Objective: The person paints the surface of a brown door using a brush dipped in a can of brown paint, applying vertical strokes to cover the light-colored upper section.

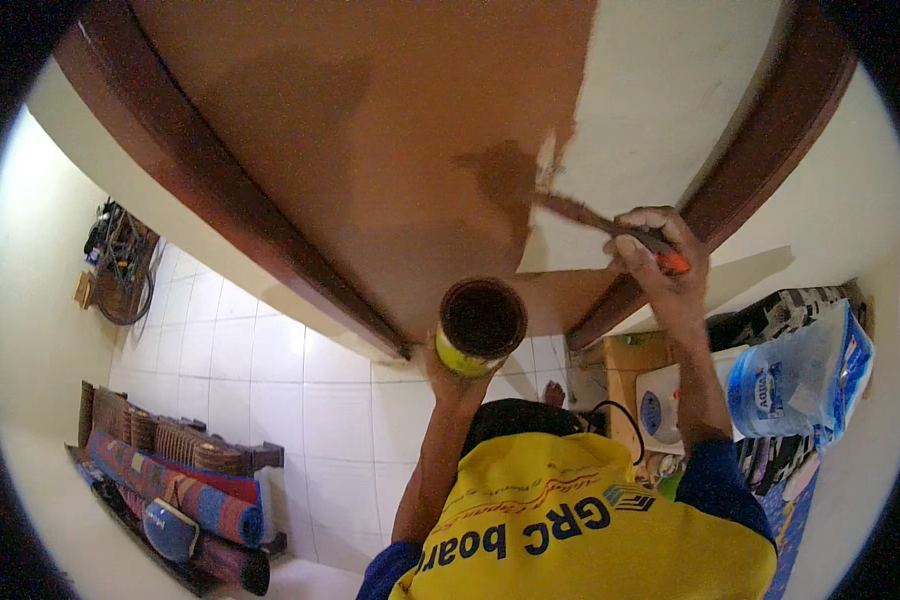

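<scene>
Before me stands a door panel (412, 150), coated mostly in brown paint, with a pale uncoated strip (649, 112) down its right side. My right hand (664, 244) grips a paintbrush (589, 217) by its handle, which has an orange end. The brush's bristles meet the panel at the ragged border between brown and pale. Below, my left hand (454, 379) holds up a paint can (465, 358) with a yellow-green label. Dark brown paint shows inside the can's open top, and part of the hand is hidden under it.
A dark brown door frame (270, 217) borders the panel on both sides. White floor tiles (330, 420) lie below. At left are a bicycle (124, 277) and rolled rugs (180, 487) on a wooden bench. A blue-and-clear plastic pack (787, 382) stands among belongings at right.
</scene>
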Demonstrator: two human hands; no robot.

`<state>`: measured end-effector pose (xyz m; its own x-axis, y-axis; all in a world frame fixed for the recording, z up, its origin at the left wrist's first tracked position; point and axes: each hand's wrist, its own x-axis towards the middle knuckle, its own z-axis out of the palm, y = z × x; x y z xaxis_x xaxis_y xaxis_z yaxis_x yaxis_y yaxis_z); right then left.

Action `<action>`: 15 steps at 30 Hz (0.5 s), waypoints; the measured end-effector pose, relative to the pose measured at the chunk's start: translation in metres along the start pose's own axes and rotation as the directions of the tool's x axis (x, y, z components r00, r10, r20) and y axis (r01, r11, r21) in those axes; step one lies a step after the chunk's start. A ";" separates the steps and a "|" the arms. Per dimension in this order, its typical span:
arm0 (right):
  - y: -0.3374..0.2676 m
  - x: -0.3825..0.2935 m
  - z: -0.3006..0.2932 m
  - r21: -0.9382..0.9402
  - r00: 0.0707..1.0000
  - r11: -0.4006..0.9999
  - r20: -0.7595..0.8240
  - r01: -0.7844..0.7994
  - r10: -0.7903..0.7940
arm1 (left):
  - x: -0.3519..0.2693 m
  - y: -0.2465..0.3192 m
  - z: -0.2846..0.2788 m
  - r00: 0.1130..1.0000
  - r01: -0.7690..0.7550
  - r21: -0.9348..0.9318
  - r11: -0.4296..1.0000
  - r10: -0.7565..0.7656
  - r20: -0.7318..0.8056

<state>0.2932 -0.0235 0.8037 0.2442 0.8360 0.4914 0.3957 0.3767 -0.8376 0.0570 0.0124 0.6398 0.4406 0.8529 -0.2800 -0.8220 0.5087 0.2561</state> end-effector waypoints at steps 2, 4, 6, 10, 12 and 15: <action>-0.023 -0.001 0.005 -0.073 0.983 0.997 0.177 -0.038 0.051 | 0.005 -0.005 -0.001 0.986 -0.166 0.271 0.948 0.158 0.051; -0.043 0.004 0.006 -0.315 0.860 0.945 0.453 -0.093 0.235 | 0.012 -0.006 -0.003 0.958 -0.287 0.511 0.810 0.235 0.166; -0.038 0.007 0.023 -0.353 0.826 0.929 0.552 0.108 0.114 | 0.019 -0.003 -0.011 0.970 -0.189 0.317 0.929 0.128 0.206; -0.003 0.006 0.055 -0.413 0.717 0.816 0.697 0.404 -0.003 | 0.019 -0.007 -0.013 0.973 -0.030 0.089 0.996 0.008 0.231; 0.004 0.005 0.067 -0.488 0.681 0.766 0.727 0.418 0.092 | 0.013 -0.011 -0.005 0.955 -0.237 0.354 0.905 0.149 0.258; 0.007 0.005 0.077 -0.509 0.629 0.744 0.762 0.433 0.155 | 0.016 -0.008 -0.014 0.955 -0.224 0.325 0.919 0.140 0.263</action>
<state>0.2290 0.0138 0.7824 -0.4599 0.8880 -0.0026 0.8505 0.4396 -0.2886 0.0662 0.0205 0.6204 0.4007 0.9162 0.0117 -0.7368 0.3146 0.5985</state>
